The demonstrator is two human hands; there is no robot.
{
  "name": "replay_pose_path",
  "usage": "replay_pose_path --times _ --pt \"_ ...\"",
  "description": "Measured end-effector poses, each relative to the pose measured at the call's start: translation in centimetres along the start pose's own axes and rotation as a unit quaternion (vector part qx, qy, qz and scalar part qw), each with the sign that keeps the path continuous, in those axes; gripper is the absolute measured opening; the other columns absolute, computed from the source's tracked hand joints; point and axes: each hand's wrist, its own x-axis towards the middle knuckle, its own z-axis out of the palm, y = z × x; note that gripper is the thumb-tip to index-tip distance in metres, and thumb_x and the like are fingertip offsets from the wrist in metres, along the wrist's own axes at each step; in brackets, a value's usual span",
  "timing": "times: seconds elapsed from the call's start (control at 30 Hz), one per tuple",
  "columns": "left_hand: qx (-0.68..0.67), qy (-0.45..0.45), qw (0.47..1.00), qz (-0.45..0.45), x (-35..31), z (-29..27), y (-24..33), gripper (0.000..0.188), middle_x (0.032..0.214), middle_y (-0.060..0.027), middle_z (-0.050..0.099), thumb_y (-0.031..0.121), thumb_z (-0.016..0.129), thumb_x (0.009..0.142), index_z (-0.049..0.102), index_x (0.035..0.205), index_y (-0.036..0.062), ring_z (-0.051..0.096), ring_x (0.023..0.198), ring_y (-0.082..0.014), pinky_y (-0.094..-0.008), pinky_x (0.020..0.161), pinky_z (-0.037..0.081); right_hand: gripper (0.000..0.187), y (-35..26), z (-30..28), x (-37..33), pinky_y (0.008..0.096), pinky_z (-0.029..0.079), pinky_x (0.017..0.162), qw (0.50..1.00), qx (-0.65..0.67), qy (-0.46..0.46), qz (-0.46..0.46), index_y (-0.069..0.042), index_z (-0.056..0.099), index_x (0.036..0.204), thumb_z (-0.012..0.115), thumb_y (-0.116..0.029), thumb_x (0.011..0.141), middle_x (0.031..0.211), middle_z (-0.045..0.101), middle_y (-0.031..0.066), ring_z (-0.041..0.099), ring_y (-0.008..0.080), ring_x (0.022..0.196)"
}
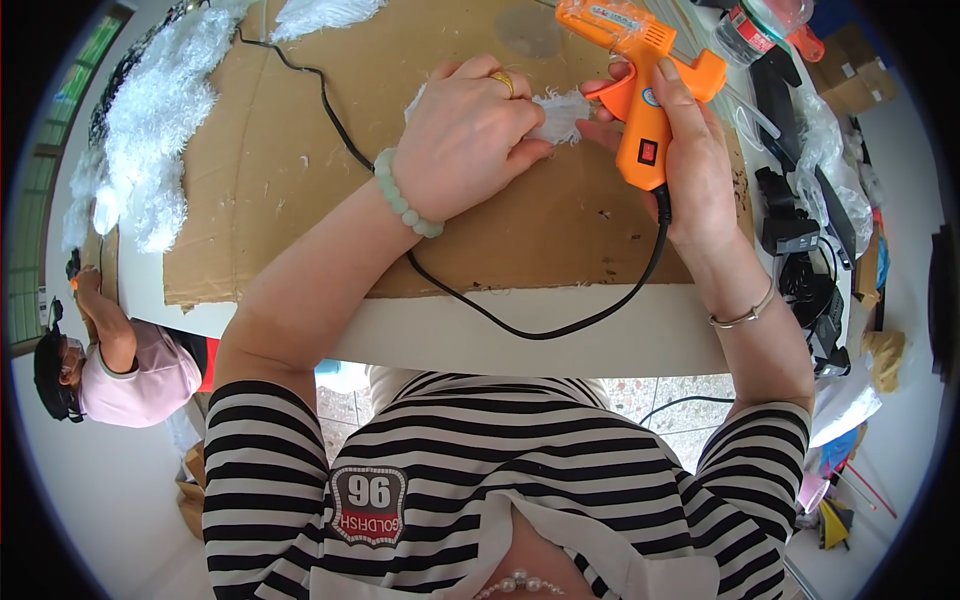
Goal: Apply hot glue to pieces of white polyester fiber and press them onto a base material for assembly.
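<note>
My right hand (695, 165) is wrapped around the grip of an orange hot glue gun (638, 135), its fingers near the trigger. The gun's nozzle end points toward the upper left. Under my left hand (465, 140) lies a white fringed piece (562, 118), fluffy at its edges, flat on a brown cardboard sheet (540, 230). The left fingers are curled and press on this piece, which sticks out on both sides of the hand. Its middle is hidden by my hand. A black cord (560, 332) runs from the gun's base and passes beneath my left wrist.
White fluffy material (165, 130) is heaped at the left, with another white piece (325, 14) at the far edge. At right are a clear jar (745, 38), black devices (790, 230) and a plastic bag (835, 165). A person in pink (140, 380) works at far left.
</note>
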Motion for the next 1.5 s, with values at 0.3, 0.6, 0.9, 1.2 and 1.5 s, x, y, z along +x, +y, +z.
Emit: replay_pose_path --times 0.3,0.6,0.9,1.2,1.5 --pt "0.06 0.039 0.997 0.021 0.0 0.6 -0.1 0.011 0.068 0.0004 0.059 0.016 0.07 0.065 0.062 0.062 0.0102 0.052 0.073 -0.0188 -0.0345 0.068 0.041 0.037 0.4 0.0 0.2 0.039 0.053 0.082 1.0 -0.012 -0.006 0.01 0.002 0.051 0.111 0.041 -0.031 0.097 0.099 0.061 0.0145 0.063 0.0192 0.086" --pt "0.057 0.048 0.997 0.022 -0.1 0.5 -0.3 0.005 0.066 0.0003 0.06 0.011 0.068 0.064 0.064 0.066 0.0106 0.053 0.071 -0.0197 -0.0355 0.068 0.042 0.038 0.6 -0.4 0.0 0.0331 0.051 0.075 1.0 -0.002 -0.006 -0.009 -0.001 0.053 0.11 0.044 -0.034 0.095 0.098 0.062 0.0097 0.061 0.0156 0.081" --pt "0.013 -0.003 1.0 -0.026 -0.2 -0.6 0.0 0.02 0.067 -0.0016 0.062 0.01 0.072 0.066 0.059 0.082 0.0109 0.057 0.083 -0.0264 -0.0388 0.078 0.043 0.035 0.8 0.7 0.1 0.0429 0.053 0.083 0.999 0.028 -0.006 -0.023 0.001 0.05 0.113 0.037 -0.028 0.098 0.1 0.06 0.0146 0.06 0.0169 0.085" --pt "0.025 0.001 0.999 -0.025 -0.3 -0.5 -0.4 0.017 0.057 -0.0024 0.056 0.007 0.068 0.069 0.057 0.081 0.0112 0.056 0.08 -0.027 -0.0387 0.075 0.043 0.036 0.8 0.5 0.5 0.0441 0.052 0.085 1.0 0.031 0.0 0.005 0.002 0.051 0.111 0.037 -0.028 0.098 0.102 0.06 0.0153 0.06 0.0159 0.079" --pt "0.052 0.045 0.997 0.018 -0.3 0.3 -0.8 0.015 0.049 -0.0023 0.049 0.002 0.063 0.064 0.057 0.075 0.0097 0.052 0.068 -0.021 -0.0359 0.066 0.04 0.036 0.4 1.2 0.6 0.046 0.05 0.088 0.999 0.035 -0.023 -0.003 0.002 0.05 0.113 0.036 -0.028 0.098 0.1 0.058 0.0109 0.059 0.0156 0.085"
